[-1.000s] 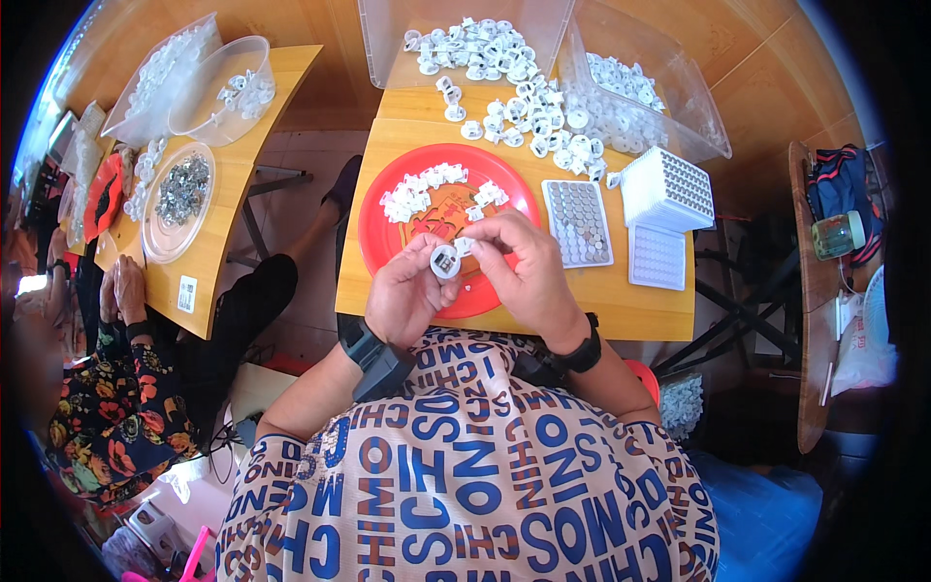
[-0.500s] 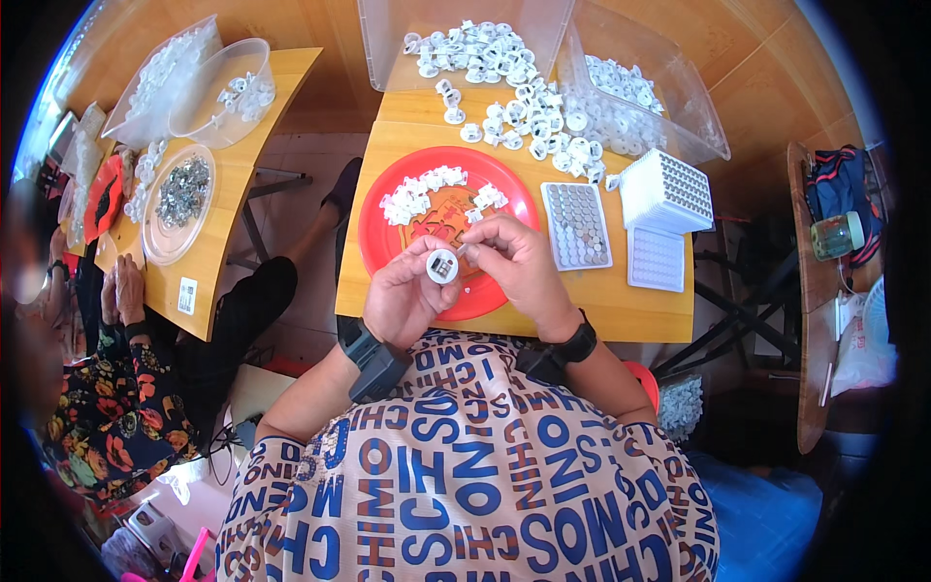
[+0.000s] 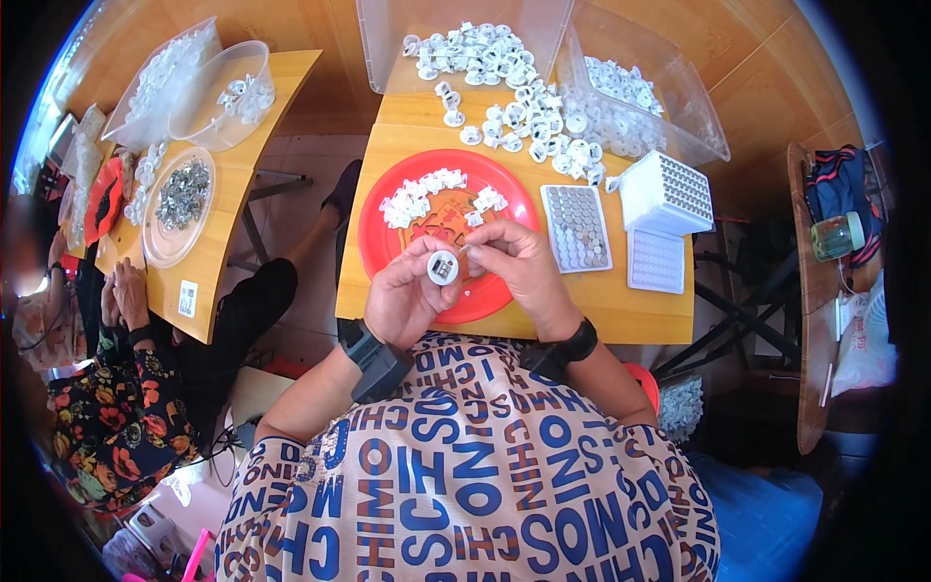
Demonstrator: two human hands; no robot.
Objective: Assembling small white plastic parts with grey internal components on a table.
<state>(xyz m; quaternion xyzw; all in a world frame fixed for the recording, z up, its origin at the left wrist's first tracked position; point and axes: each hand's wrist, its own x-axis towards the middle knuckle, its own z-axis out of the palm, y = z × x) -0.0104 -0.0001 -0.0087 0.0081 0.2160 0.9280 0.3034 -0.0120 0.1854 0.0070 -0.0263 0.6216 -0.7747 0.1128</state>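
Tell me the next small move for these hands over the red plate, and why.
Probably bring the right hand the last bit left and press its pinched piece into the round white part. The left hand holds that part face up over the red plate, and the right fingertips sit just beside its dark centre.

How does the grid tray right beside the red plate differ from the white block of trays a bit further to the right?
The flat grid tray lies as a single thin layer, while the white tray stack stands thick and raised. The flat grid tray's cells hold small grey pieces; the white tray stack's top cells look empty. The flat grid tray sits next to the red plate; the stack sits nearer the clear bin. Both are rectangular grids on the yellow table.
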